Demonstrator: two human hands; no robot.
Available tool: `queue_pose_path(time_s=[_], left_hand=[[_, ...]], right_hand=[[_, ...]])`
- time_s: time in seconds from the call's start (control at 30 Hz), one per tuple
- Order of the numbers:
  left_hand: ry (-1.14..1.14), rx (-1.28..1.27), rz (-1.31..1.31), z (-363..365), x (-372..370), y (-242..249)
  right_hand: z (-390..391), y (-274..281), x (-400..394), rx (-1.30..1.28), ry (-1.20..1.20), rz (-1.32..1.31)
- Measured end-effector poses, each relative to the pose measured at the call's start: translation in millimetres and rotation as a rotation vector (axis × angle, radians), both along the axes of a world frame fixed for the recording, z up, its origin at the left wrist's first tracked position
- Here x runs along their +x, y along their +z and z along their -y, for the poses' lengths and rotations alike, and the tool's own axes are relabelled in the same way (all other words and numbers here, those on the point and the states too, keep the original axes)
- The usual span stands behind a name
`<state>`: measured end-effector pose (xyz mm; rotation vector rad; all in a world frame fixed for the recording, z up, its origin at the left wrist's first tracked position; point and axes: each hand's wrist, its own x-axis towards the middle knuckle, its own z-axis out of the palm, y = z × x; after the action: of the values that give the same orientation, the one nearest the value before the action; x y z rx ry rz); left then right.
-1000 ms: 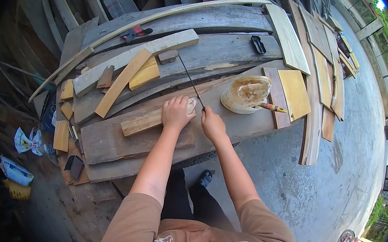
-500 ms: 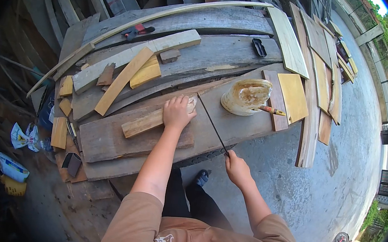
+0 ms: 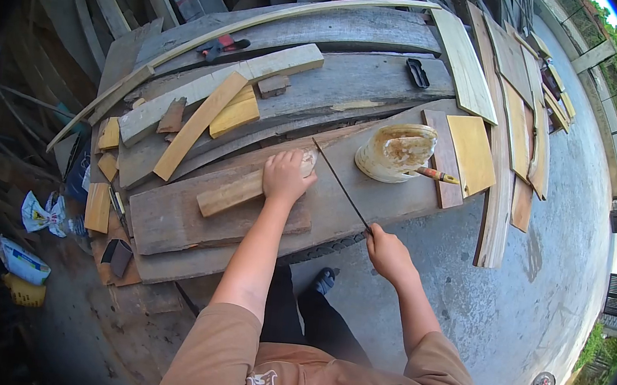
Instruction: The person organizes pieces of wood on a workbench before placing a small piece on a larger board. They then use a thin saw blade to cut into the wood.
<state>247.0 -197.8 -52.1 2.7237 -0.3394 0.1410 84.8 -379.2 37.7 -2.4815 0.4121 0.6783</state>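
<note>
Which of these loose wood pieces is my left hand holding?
The pale block on the brown board, under your left hand; the slanting tan strip and the yellow block beside it lie untouched.

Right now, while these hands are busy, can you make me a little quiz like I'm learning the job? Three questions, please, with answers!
1. Which hand is on the wood block?
2. The right hand holds: a) a pink bike, b) a long thin dark tool, c) a white cup.
3. Fill the gap: seen from the person, the pale tub stands to the ____ of the wood block.

Key: 1. the left hand; 2. b; 3. right.
</note>
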Motion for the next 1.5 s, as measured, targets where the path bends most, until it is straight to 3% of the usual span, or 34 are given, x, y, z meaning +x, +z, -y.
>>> queue_pose_path(time_s=[0.07,0.2,0.27,0.6,1.1,1.37,1.5], left_hand=[[-0.157,-0.011,0.013,-4,1,1],[-0.065,-0.037,0.050,1,0,-1],[-0.185,-0.013,0.059,-4,1,2],[-0.148,-0.016,0.044,-1,3,-2],[-0.120,0.002,0.014,-1,2,-5],[-0.153,0.015,0.034,-1,3,-3],[-0.140,0.025,0.025,0,2,0]], right_hand=[[-4,-4,9,-0.011,0.052,0.025],[-10,-18,41,0.026,0.023,0.047],[-15,-29,63,0.040,0.032,0.090],[-44,-70,141,0.082,-0.032,0.228],[-7,-22,-22,0.068,-0.102,0.043],[-26,-63,107,0.111,-0.014,0.238],[-37,-72,126,0.116,-0.028,0.263]])
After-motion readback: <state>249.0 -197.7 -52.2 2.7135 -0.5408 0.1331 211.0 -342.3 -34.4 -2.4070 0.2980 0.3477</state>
